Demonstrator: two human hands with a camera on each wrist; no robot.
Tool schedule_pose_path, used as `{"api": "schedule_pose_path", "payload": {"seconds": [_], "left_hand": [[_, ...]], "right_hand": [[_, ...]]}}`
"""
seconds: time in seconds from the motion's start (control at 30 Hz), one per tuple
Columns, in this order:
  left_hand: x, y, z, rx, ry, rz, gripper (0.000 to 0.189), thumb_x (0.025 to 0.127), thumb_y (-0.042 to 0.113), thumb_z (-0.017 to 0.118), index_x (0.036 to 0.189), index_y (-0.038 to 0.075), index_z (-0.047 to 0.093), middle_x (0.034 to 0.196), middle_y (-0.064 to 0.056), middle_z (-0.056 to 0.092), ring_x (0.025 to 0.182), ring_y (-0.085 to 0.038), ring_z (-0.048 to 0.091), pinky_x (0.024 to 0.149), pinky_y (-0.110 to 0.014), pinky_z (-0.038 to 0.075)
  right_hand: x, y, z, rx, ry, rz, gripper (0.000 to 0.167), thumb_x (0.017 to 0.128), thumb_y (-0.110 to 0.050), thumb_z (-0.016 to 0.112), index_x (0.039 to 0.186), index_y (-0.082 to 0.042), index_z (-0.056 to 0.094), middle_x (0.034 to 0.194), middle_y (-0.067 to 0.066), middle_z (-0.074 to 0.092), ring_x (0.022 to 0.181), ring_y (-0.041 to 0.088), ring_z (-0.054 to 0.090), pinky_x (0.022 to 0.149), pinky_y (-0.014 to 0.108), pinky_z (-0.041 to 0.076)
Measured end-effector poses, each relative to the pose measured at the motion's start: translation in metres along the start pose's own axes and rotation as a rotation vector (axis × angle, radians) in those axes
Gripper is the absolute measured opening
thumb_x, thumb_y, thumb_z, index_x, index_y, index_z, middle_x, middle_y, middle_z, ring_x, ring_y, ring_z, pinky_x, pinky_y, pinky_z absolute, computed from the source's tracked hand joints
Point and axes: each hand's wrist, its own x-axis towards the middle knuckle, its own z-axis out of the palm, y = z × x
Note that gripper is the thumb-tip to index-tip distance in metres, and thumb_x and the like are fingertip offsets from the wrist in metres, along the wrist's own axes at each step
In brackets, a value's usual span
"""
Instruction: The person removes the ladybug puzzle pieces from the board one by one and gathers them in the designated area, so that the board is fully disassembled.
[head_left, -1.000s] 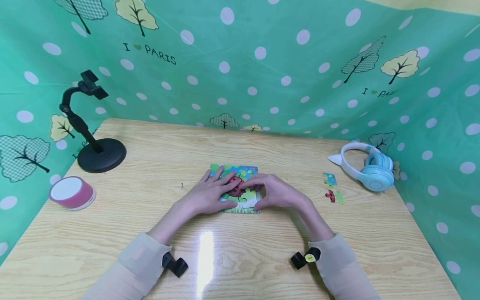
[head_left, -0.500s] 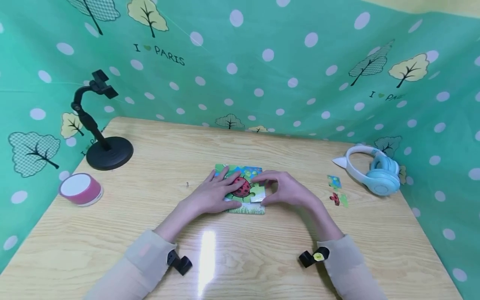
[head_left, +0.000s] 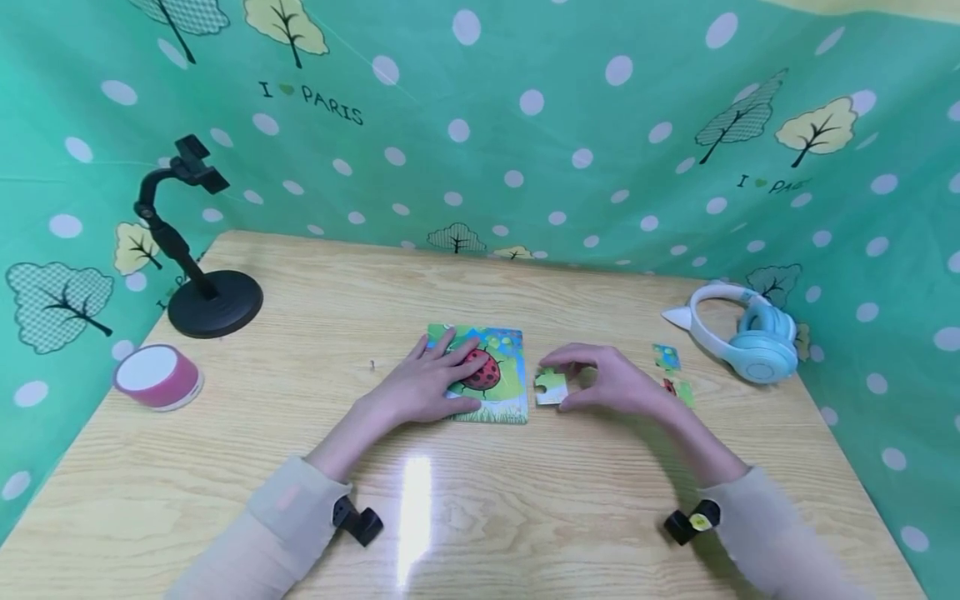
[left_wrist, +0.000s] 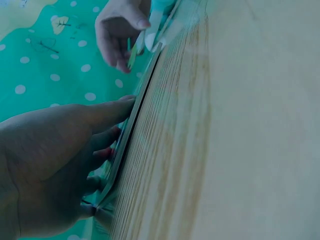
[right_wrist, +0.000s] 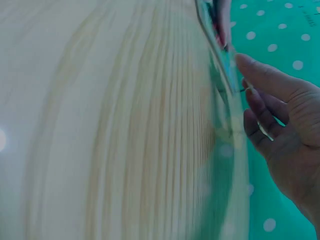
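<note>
A ladybug jigsaw puzzle [head_left: 512,362] in a thin tray lies in the middle of the table. My left hand [head_left: 427,390] rests on its left part with fingers spread, covering some of the picture. In the left wrist view, the fingertips of that hand [left_wrist: 55,162] lie along the raised edge of the puzzle. Just right of the tray, my right hand [head_left: 617,380] pinches a green and white puzzle piece [head_left: 552,392] between thumb and fingers. The right wrist view shows the right hand [right_wrist: 287,112] with thumb and fingers brought toward each other; the piece appears edge-on there.
Several loose puzzle pieces [head_left: 667,357] lie at the right, one partly behind my right forearm. Blue and white cat-ear headphones [head_left: 757,354] stand beyond them. At the left are a black phone stand [head_left: 215,304] and a pink and white round object [head_left: 159,379]. Patterned green cloth hangs behind.
My right hand has drawn the green and white piece off the puzzle and moved right with it, clear of the tray's edge. My left hand stays on the puzzle.
</note>
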Motion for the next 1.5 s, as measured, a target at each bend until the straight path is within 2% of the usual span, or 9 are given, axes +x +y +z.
{"api": "schedule_pose_path", "payload": {"seconds": [0.13,0.3,0.37,0.53,0.67,0.83,0.97,1.2,1.5], "left_hand": [[0.001,-0.001,0.001,-0.004,0.003,0.004,0.073,0.1,0.057,0.058,0.161,0.025,0.035,0.175,-0.002,0.017,0.163,-0.037,0.003,0.13,-0.064,0.003],[0.002,-0.002,0.002,-0.001,0.011,0.004,0.073,0.099,0.056,0.058,0.161,0.026,0.035,0.175,-0.002,0.017,0.163,-0.037,0.004,0.13,-0.064,0.004],[0.002,-0.002,0.002,-0.002,0.007,-0.002,0.073,0.099,0.057,0.058,0.161,0.027,0.035,0.175,-0.001,0.016,0.163,-0.036,0.003,0.13,-0.063,0.003],[0.002,-0.001,0.001,-0.009,0.001,-0.01,0.074,0.099,0.058,0.058,0.161,0.028,0.034,0.175,0.001,0.015,0.163,-0.034,0.001,0.131,-0.062,0.002],[0.003,-0.001,0.002,-0.004,0.0,-0.01,0.073,0.099,0.058,0.058,0.161,0.027,0.035,0.175,0.001,0.015,0.163,-0.034,0.002,0.131,-0.062,0.002],[0.004,-0.002,0.003,-0.011,0.0,-0.01,0.073,0.099,0.059,0.057,0.161,0.028,0.034,0.175,0.002,0.014,0.163,-0.033,0.001,0.131,-0.061,0.001],[0.004,-0.002,0.004,-0.009,0.003,-0.01,0.073,0.099,0.059,0.057,0.161,0.028,0.034,0.175,0.001,0.014,0.163,-0.033,0.0,0.131,-0.061,0.001],[0.004,-0.001,0.005,-0.011,0.003,-0.009,0.073,0.099,0.058,0.058,0.161,0.028,0.035,0.175,0.001,0.014,0.163,-0.033,0.0,0.131,-0.061,0.001],[0.003,-0.001,0.003,-0.004,0.003,-0.013,0.073,0.099,0.059,0.057,0.161,0.028,0.034,0.175,0.001,0.014,0.163,-0.033,0.0,0.131,-0.061,0.0]], "right_hand": [[-0.018,0.011,-0.01,-0.036,0.025,-0.008,0.059,0.076,-0.019,0.092,0.131,-0.023,0.071,0.133,-0.003,0.07,0.107,0.009,0.064,0.095,0.037,0.057],[-0.039,0.029,-0.023,-0.036,0.047,-0.03,0.06,0.076,-0.018,0.091,0.132,-0.017,0.07,0.128,0.004,0.072,0.103,0.006,0.064,0.091,0.028,0.057],[-0.048,0.036,-0.029,-0.041,0.052,-0.011,0.061,0.076,-0.019,0.092,0.133,-0.017,0.07,0.124,0.002,0.073,0.102,0.004,0.063,0.09,0.024,0.056],[-0.071,0.051,-0.043,-0.065,0.067,0.034,0.06,0.077,-0.023,0.091,0.133,-0.017,0.069,0.109,0.0,0.071,0.092,0.011,0.061,0.078,0.025,0.055],[-0.088,0.06,-0.054,-0.068,0.086,0.073,0.06,0.078,-0.023,0.091,0.133,-0.018,0.069,0.107,0.0,0.07,0.092,0.011,0.061,0.078,0.025,0.056],[-0.107,0.073,-0.066,-0.089,0.125,0.025,0.06,0.077,-0.016,0.091,0.133,-0.013,0.069,0.109,0.0,0.071,0.092,0.006,0.062,0.082,0.017,0.056],[-0.119,0.079,-0.071,-0.11,0.139,0.0,0.06,0.075,-0.012,0.091,0.131,-0.009,0.069,0.11,0.0,0.072,0.09,0.005,0.061,0.081,0.013,0.055],[-0.136,0.086,-0.075,-0.102,0.103,0.033,0.058,0.076,-0.015,0.091,0.13,-0.009,0.069,0.093,0.001,0.063,0.084,0.013,0.056,0.075,0.017,0.053],[-0.146,0.097,-0.071,-0.082,0.09,0.029,0.057,0.075,-0.014,0.091,0.128,-0.011,0.07,0.094,0.001,0.065,0.084,0.012,0.057,0.073,0.018,0.054]]}}
